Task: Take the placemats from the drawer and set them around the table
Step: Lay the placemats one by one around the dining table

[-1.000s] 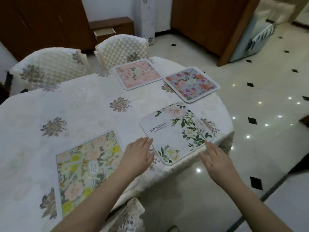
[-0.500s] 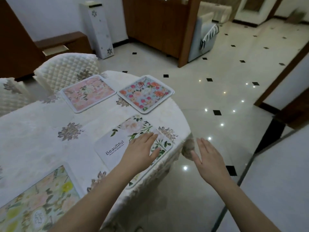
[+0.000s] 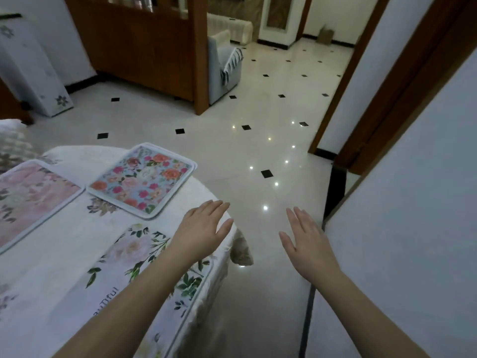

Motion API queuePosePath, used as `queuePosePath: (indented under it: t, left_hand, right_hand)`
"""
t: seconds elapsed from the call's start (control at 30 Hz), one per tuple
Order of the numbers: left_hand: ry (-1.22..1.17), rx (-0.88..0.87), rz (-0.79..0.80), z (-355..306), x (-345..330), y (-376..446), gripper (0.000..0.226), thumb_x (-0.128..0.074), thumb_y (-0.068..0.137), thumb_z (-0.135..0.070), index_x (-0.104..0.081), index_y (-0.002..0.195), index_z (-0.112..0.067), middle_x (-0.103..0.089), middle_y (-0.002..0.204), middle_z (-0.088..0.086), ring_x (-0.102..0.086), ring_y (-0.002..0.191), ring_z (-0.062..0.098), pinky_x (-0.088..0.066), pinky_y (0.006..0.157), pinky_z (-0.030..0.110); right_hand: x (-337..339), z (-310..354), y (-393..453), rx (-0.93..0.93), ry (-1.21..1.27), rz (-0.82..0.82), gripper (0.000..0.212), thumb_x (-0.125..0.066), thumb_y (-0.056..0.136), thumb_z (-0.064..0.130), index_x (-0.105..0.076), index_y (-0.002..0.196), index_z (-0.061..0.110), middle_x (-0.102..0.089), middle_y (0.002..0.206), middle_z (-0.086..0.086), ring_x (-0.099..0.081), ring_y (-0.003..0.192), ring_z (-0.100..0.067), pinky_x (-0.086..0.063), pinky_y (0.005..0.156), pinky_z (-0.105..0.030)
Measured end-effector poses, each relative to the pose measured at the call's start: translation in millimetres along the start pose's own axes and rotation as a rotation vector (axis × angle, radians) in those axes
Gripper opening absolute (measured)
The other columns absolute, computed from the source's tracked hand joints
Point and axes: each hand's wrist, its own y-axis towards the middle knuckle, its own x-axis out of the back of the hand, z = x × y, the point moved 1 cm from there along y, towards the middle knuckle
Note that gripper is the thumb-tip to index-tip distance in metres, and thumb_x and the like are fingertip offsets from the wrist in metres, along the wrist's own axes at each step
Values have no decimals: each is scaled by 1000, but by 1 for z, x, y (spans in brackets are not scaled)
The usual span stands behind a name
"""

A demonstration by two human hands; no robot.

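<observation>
**Both hands empty, three mats on table**

Left hand [image 3: 204, 228] flat, fingers straight, holding nothing, over the table [image 3: 64, 254] edge. Under its wrist and forearm: white leafy placemat [image 3: 134, 257]. Right hand [image 3: 307, 241] released, fingers spread, over floor, off the table. Beyond left fingertips, to their left: blue floral placemat [image 3: 142, 182]. Further left, just beside it: pink placemat [image 3: 31, 200].

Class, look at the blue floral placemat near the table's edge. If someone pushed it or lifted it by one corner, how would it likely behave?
The blue placemat lies perfectly flat and looks thin, so it is probably light and would flex somewhat when lifted by a corner. It rests on a tablecloth, so a push would likely slide it, perhaps dragging the cloth. One corner sits at the table's edge, so a push outward could tip it off.
</observation>
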Motion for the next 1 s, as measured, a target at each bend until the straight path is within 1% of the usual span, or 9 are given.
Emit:
queuePosePath:
  t: [0.1, 0.2, 0.23, 0.4, 0.57, 0.67, 0.73, 0.9, 1.0]
  left_hand:
    - [10, -66, 14, -12, 5, 32, 88, 5, 81, -67, -25, 155, -30, -27, 161, -8, -20, 149, 12, -19, 118, 35]
    - [20, -97, 32, -21, 3, 65, 71, -11, 95, -64, -25, 155, -29, -27, 161, -8, -20, 149, 12, -18, 118, 35]
    - [17, -95, 35, -23, 2, 76, 71, -12, 95, -64, -26, 155, -29, -28, 161, -8, -20, 149, 12, -19, 118, 34]
    - [42, -126, 38, -47, -2, 131, 90, 3, 79, -69, -27, 155, -30, -29, 160, -9, -21, 149, 10, -19, 117, 33]
    - [64, -109, 29, -80, -8, 201, 94, 7, 75, -70, -25, 154, -30, -29, 160, -10, -20, 149, 10, -17, 117, 33]
    - [77, -115, 29, -99, -9, 234, 96, 8, 74, -69, -24, 155, -30, -27, 161, -10, -18, 149, 10, -14, 118, 32]
    - [96, -119, 13, -110, -6, 252, 95, 8, 74, -68, -24, 155, -29, -28, 161, -9, -18, 149, 10, -14, 118, 32]
    - [133, -106, -58, -120, 7, 289, 90, 6, 80, -66, -24, 156, -28, -29, 160, -9, -17, 150, 11, -11, 119, 33]
    - [217, -46, -100, -119, 14, 308, 88, 8, 81, -64, -20, 156, -29, -25, 162, -9, -13, 151, 13, -3, 121, 39]
  right_hand:
    - [9, -20, 10, -66, 2, -25, 63, -25, 103, 48, -4, 158, 25, -6, 166, 1, -4, 152, -16, -7, 121, -34]
    - [16, -39, 21, -97, -2, -50, 64, -24, 103, 49, -3, 158, 25, -6, 166, 1, -5, 152, -16, -7, 121, -32]
    - [19, -46, 26, -103, -2, -59, 64, -23, 102, 50, -3, 157, 25, -6, 166, 1, -5, 152, -16, -6, 120, -31]
    - [29, -83, 67, -131, 33, -97, 66, -20, 100, 53, -2, 157, 26, -7, 165, 3, -4, 152, -14, -8, 122, -33]
    - [39, -122, 117, -114, 41, -114, 70, -10, 97, 62, -3, 157, 26, -7, 165, 4, -5, 152, -14, -9, 121, -33]
    - [48, -143, 146, -110, 64, -105, 64, -22, 102, 52, -2, 157, 26, -6, 165, 4, -4, 152, -13, -6, 120, -31]
    - [55, -157, 165, -99, 61, -116, 63, -24, 103, 51, -4, 157, 25, -8, 165, 2, -5, 152, -13, -3, 119, -28]
    - [63, -177, 205, -77, 77, -120, 81, 0, 87, 64, -8, 157, 25, -10, 165, 3, -7, 151, -14, -1, 115, -25]
    - [68, -178, 230, -61, 77, -130, 69, -12, 98, 60, -6, 157, 26, -8, 165, 4, -4, 152, -13, 1, 115, -26]
